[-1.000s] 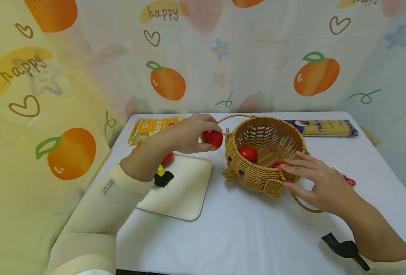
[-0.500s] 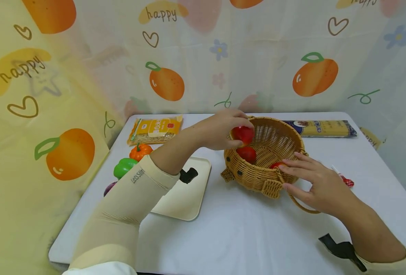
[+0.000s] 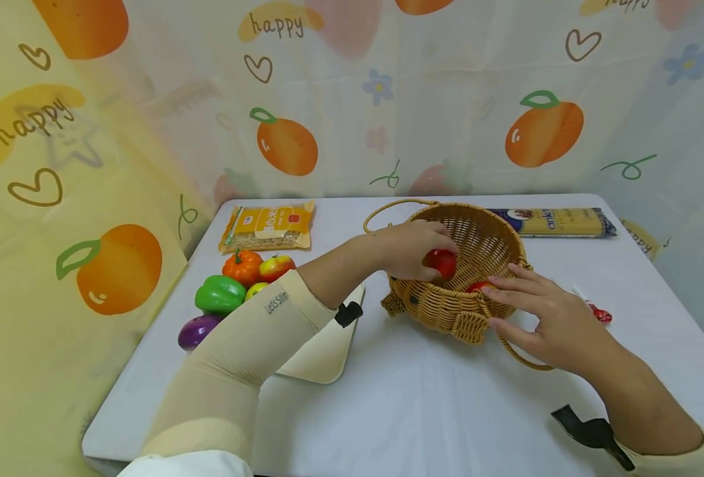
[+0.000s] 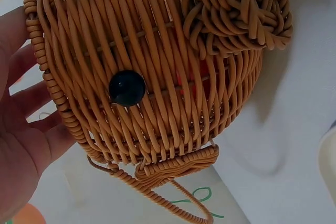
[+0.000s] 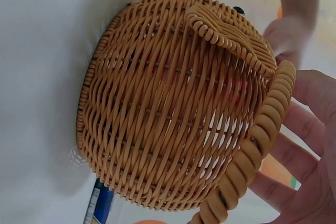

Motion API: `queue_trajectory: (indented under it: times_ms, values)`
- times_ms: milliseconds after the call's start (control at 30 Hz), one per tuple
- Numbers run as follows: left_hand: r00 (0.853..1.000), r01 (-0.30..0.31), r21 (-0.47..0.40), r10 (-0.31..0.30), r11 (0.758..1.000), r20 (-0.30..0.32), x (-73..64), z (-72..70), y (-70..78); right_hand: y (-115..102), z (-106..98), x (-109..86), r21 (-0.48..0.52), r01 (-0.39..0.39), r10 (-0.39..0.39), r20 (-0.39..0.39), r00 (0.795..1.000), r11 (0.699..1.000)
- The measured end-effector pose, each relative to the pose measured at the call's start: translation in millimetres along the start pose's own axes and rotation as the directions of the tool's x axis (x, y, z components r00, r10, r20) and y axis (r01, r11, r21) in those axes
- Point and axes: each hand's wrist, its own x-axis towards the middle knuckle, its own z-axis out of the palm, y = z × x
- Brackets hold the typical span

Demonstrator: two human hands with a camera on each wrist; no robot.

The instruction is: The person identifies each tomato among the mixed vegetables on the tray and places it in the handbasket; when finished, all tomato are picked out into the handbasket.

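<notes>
A wicker basket (image 3: 447,311) with an animal face stands at the centre right of the table in the head view. My left hand (image 3: 414,248) reaches over its near-left rim, fingers and thumb curled round a red apple (image 3: 444,264) inside. Another red fruit (image 3: 479,286) shows low in the basket by the right rim. My right hand (image 3: 545,318) lies with spread, fairly straight fingers on the right rim, close to the lowered handle (image 5: 262,135). In the left wrist view, the basket wall hides the apple behind my left hand (image 4: 21,124).
A cream tray (image 3: 322,361) lies left of the basket, partly under my left sleeve. Beside it sit a green pepper (image 3: 221,295), an orange pumpkin (image 3: 242,267) and a purple eggplant (image 3: 198,332). A grain bag (image 3: 266,227), a noodle pack (image 3: 561,222) and a lollipop (image 3: 600,314) lie farther out.
My left hand has carried the apple rightward from above the tray, over the rim and down into the basket. The apple seen inside earlier is now covered. My right hand stays on the rim.
</notes>
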Motion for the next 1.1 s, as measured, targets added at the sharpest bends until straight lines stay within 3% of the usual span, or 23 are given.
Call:
queue_trajectory:
  times_ms: [300, 600, 867, 1100]
  values:
    - [0.997, 0.041, 0.003, -0.041, 0.999, 0.067, -0.1, -2.3, 0.9, -1.0, 0.1, 0.1, 0.001, 0.003, -0.003, -0.014, 1.0, 1.0]
    - [0.999, 0.008, 0.029, -0.009, 1.0, 0.03, -6.7, -7.0, 1.5, -2.2, -0.5, 0.8, -0.008, -0.006, 0.006, -0.004, 1.0, 1.0]
    - [0.997, 0.074, 0.026, -0.074, 0.997, 0.004, -30.8, -18.0, -1.0, -2.2, 1.2, 1.1, 0.003, 0.006, -0.006, -0.009, 1.0, 1.0]
    - [0.99, 0.135, -0.024, -0.136, 0.991, -0.033, -60.7, -17.9, -21.6, -3.1, 3.1, -0.3, 0.004, 0.047, -0.047, -0.059, 0.997, 0.999]
